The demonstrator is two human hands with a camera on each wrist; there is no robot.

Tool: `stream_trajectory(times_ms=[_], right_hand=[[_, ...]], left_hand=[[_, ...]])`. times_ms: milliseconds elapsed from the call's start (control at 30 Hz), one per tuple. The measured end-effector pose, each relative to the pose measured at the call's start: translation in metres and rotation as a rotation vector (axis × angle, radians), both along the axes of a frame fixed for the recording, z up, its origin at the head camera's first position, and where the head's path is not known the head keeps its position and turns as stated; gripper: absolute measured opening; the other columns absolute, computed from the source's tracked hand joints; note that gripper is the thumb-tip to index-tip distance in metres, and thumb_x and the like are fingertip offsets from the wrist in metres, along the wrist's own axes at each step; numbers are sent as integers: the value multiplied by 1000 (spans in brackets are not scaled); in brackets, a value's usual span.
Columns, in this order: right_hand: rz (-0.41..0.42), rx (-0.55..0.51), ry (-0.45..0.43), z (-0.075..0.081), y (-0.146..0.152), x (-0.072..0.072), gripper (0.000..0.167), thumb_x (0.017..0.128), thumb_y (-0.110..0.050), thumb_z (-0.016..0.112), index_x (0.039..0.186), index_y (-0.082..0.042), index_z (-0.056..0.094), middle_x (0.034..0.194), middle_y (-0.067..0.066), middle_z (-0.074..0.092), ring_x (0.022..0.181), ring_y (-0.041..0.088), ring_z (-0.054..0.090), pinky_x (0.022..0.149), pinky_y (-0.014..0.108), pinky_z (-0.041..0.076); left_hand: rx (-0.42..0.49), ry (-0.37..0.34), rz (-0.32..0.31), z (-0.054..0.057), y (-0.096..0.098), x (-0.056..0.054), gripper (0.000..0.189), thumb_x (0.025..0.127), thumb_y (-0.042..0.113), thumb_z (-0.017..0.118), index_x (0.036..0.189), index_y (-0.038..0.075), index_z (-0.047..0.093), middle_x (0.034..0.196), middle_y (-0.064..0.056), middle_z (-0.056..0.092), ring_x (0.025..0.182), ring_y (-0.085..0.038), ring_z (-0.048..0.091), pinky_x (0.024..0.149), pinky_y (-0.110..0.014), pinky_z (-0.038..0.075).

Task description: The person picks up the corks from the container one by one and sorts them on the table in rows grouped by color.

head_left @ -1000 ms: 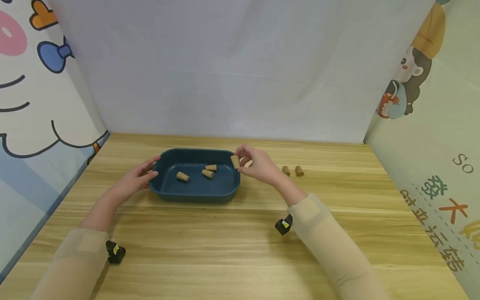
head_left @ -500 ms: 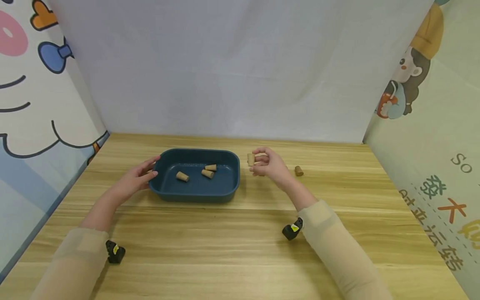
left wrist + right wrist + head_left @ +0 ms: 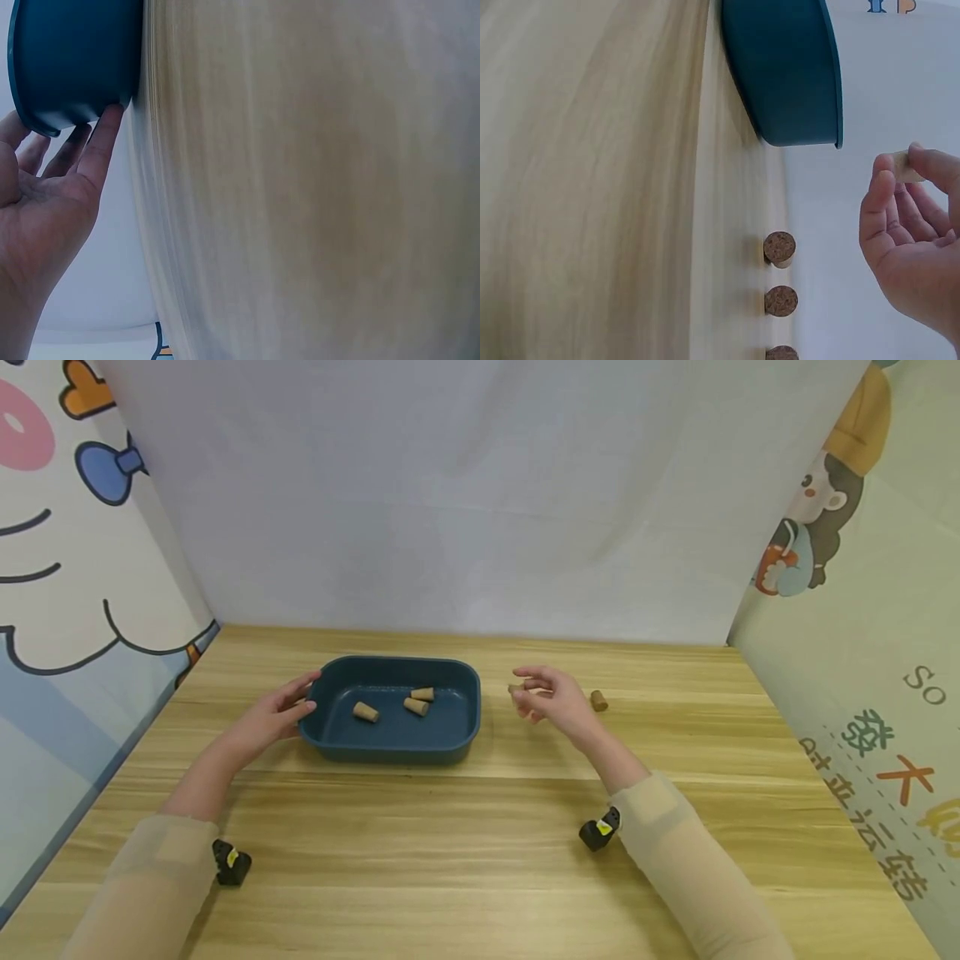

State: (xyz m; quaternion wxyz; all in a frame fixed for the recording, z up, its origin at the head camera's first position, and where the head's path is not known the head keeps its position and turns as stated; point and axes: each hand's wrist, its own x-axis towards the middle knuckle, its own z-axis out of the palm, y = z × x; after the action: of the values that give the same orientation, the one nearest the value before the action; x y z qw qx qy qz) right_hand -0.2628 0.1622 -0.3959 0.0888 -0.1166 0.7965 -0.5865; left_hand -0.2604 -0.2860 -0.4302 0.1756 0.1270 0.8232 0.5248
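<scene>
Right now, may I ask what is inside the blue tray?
Inside the blue tray, one cork lies left of the middle, and two other corks lie close together further right. What is directly beneath them is covered, so not visible.

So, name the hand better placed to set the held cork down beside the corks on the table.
Right, I'd judge. The right hand already pinches the held cork and is near the table corks; the left hand touches the opposite end of the tray.
</scene>
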Motion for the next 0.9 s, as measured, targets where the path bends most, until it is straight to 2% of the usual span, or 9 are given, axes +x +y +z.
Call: stream_trajectory(times_ms=[100, 300, 533, 633, 900], right_hand=[[-6, 24, 9, -2, 3, 3, 42, 91, -20, 64, 130, -8, 55, 119, 14, 60, 81, 17, 64, 71, 41, 55], [-17, 3, -23, -5, 8, 6, 42, 91, -25, 64, 129, -9, 55, 119, 14, 60, 93, 24, 63, 80, 51, 52], [11, 5, -15, -13, 15, 7, 40, 93, -27, 61, 124, -1, 57, 115, 26, 60, 100, 37, 58, 85, 56, 49], [29, 22, 0, -17, 18, 8, 41, 93, -27, 62, 122, 1, 58, 115, 24, 60, 101, 40, 57, 85, 54, 49], [35, 177, 94, -26, 24, 9, 34, 89, -19, 67, 116, 0, 63, 117, 12, 63, 105, 25, 59, 88, 37, 51]], left_hand=[[0, 0, 0, 0, 0, 0, 66, 100, 39, 43, 154, 25, 8, 157, -19, 2, 142, -42, 11, 103, -59, 33], [6, -3, 2, 0, -1, 1, 66, 100, 39, 44, 154, 25, 8, 157, -18, 2, 142, -42, 12, 103, -59, 33], [2, 1, 5, 0, -1, 0, 65, 100, 39, 44, 154, 28, 9, 158, -16, 2, 142, -40, 11, 104, -59, 32], [3, 0, 5, 0, -1, 0, 66, 100, 40, 44, 154, 27, 8, 158, -16, 1, 142, -40, 11, 104, -60, 32], [-3, 0, 9, -2, -2, -1, 66, 100, 39, 44, 154, 26, 8, 158, -18, 2, 142, -41, 11, 104, -60, 32]])
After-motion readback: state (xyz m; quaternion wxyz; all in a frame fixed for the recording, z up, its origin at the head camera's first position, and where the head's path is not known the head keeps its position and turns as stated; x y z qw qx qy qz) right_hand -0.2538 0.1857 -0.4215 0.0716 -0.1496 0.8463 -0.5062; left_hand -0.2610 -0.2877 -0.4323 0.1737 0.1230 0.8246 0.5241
